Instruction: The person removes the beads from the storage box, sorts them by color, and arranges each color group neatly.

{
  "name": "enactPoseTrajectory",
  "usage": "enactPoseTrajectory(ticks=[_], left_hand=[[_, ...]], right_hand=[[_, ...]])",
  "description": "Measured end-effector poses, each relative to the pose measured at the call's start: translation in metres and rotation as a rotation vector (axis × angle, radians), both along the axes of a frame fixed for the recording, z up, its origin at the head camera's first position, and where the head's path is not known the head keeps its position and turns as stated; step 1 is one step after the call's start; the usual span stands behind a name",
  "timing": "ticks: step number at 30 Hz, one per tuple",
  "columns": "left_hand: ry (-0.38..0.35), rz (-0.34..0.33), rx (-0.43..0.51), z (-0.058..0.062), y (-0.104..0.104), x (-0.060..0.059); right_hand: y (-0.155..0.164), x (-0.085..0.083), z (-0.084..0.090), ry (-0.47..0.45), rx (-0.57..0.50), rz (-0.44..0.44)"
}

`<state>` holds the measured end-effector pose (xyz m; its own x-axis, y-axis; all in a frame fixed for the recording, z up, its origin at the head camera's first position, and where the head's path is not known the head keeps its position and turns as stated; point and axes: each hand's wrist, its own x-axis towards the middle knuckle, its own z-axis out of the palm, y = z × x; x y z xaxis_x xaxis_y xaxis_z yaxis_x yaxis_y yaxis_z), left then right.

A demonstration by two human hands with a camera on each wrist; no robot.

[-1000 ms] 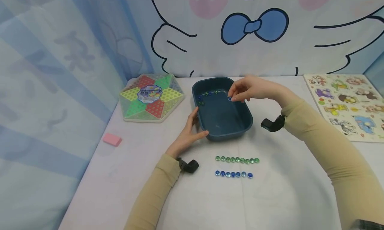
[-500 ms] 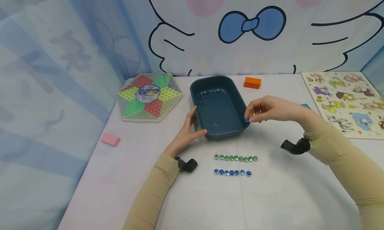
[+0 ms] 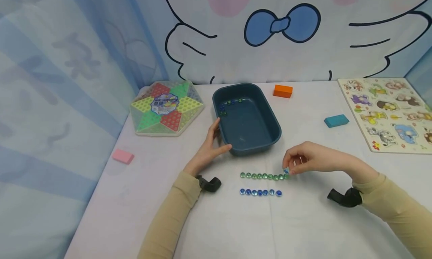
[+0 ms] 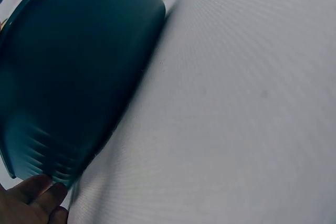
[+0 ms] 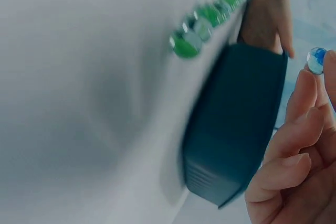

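Note:
My right hand pinches a clear-and-blue glass marble between thumb and fingertip. It hovers by the right end of a row of green marbles. Below that lies a shorter row of blue marbles. My left hand rests against the left side and near corner of a dark teal plastic basin, its fingers and thumb spread. In the left wrist view, fingertips touch the basin's outer wall. Several blue and green marbles lie in the basin's far left part.
A hexagonal board game box stands at the back left, with a pink block in front of it. An orange block and a teal block lie right of the basin. An animal puzzle board lies far right.
My right hand has moved from above the basin, over its right rim, towards me to the green row, carrying the blue marble. The orange and teal blocks have come into sight. My left hand stays put.

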<state>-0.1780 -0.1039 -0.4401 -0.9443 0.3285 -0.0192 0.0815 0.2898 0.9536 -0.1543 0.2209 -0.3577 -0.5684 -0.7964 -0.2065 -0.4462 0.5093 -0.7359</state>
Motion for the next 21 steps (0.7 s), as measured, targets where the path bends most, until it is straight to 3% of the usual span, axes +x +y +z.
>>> enactPoseTrajectory(ticks=[10,21], left_hand=[[0.032,0.013,-0.012,0.001,0.0,0.0],[0.04,0.01,-0.011,0.0,0.001,-0.001]], right_hand=[[-0.005,0.026,-0.026,0.059,0.065,0.041],[-0.011,0.035,-0.035,0.153,0.181,0.014]])
